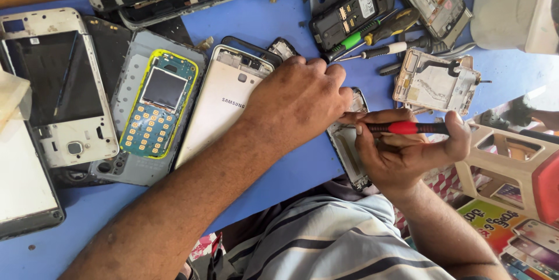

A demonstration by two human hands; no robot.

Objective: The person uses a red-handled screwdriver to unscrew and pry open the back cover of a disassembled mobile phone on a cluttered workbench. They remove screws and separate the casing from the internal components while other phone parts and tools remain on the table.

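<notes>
Blue counter point(279, 24) crowded with stripped phones: white frame point(64, 88) far left, keypad circuit board point(158, 104) on a grey back cover, gold rear shell point(224, 96), spare screwdrivers point(372, 41) near the top. Under way, judging by the layout: phone frame point(349, 152) at the counter's near edge already opened and bare inside, yet not lifted away; fastening work apparently unfinished. Left hand point(300, 96) pressed palm-down, fingers curled, pinning the frame's upper end, gripping nothing else. Right hand point(407, 152) closed round a red-and-black screwdriver point(407, 127), held level, tip pointing left at the frame's right edge, just beside the left hand's knuckles.
</notes>
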